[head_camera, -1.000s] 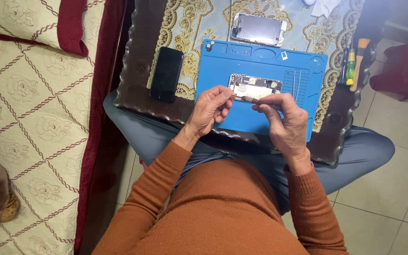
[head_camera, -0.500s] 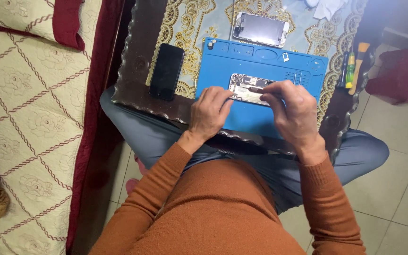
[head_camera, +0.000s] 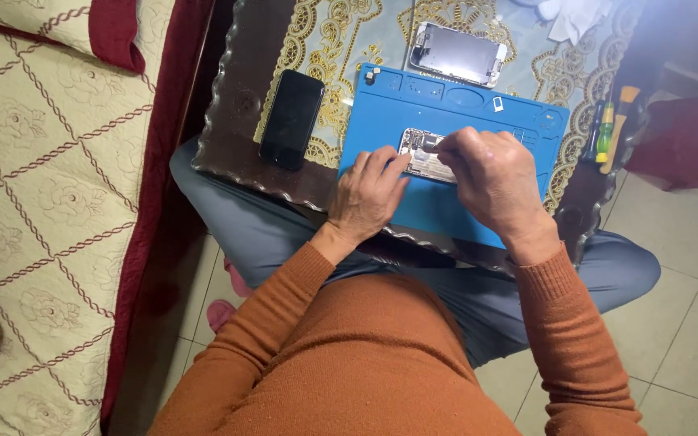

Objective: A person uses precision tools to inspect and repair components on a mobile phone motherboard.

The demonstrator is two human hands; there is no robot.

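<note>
— Hands?
— Left hand [head_camera: 369,196] presses the opened phone [head_camera: 423,153] at the blue mat's [head_camera: 446,211] centre; right hand [head_camera: 490,173] has fingers pinched together over it.
— Around?
— Black phone [head_camera: 292,119] at nine o'clock, detached screen [head_camera: 458,53] at twelve.

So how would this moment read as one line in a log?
left hand: steadies opened phone | right hand: fingertips on its insides | base: blue mat | nearby: black phone, detached screen

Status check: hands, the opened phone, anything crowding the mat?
Left hand steadies the opened phone on the blue mat. Right hand over its upper part, fingers pinched; tool not discernible. Black phone and detached screen lie apart.
</note>
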